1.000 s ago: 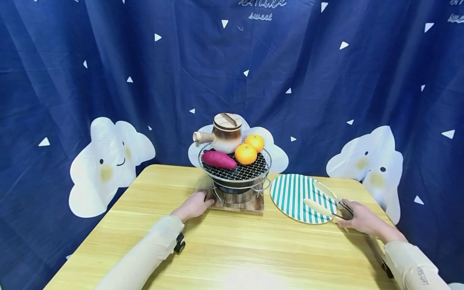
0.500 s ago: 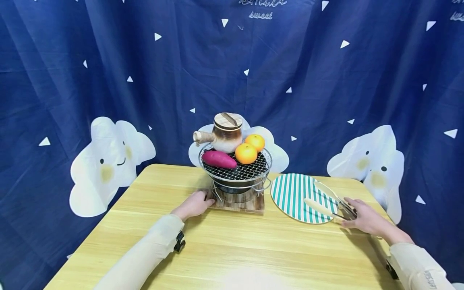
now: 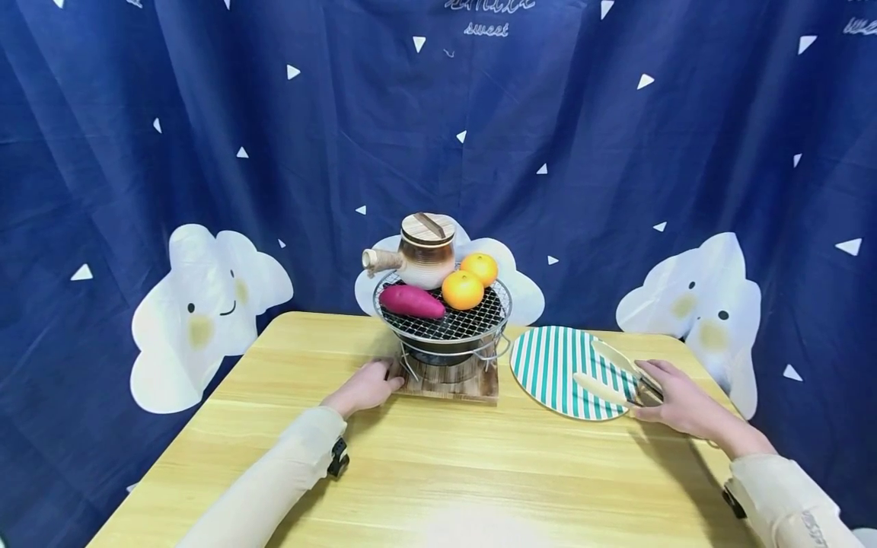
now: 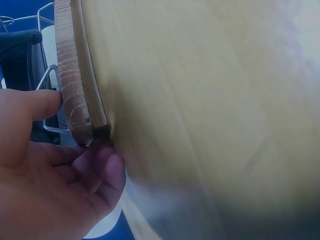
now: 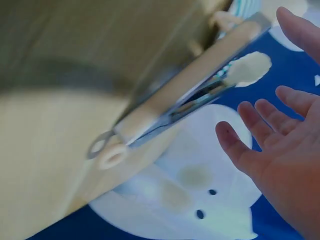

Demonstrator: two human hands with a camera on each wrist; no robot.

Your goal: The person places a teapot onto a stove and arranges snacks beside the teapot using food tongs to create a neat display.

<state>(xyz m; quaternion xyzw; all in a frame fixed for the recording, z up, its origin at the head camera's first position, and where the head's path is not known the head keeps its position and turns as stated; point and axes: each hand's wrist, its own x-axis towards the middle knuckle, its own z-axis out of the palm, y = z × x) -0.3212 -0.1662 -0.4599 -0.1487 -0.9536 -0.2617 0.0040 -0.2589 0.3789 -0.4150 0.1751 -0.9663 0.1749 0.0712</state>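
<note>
My left hand (image 3: 366, 387) holds the near left corner of a wooden board (image 3: 448, 390) under a small round grill. In the left wrist view the thumb lies at the board's upper edge (image 4: 72, 75), and the fingers curl under its corner. My right hand (image 3: 685, 403) hovers over the handle end of tongs (image 3: 603, 390) with cream tips. In the right wrist view the right hand (image 5: 285, 150) has its fingers spread, apart from the tongs (image 5: 190, 82). The tongs lie partly on a round green-and-white striped mat (image 3: 551, 373).
On the grill's wire mesh (image 3: 473, 326) stand a lidded clay teapot (image 3: 426, 262) with a side handle, a purple sweet potato (image 3: 411, 302) and two oranges (image 3: 462, 290). A blue curtain (image 3: 329, 152) with clouds hangs behind the light wooden table (image 3: 425, 464).
My right hand has come off the tongs' handle and risen slightly, shifting left over it. The tongs stay in place on the mat. My left hand has not moved.
</note>
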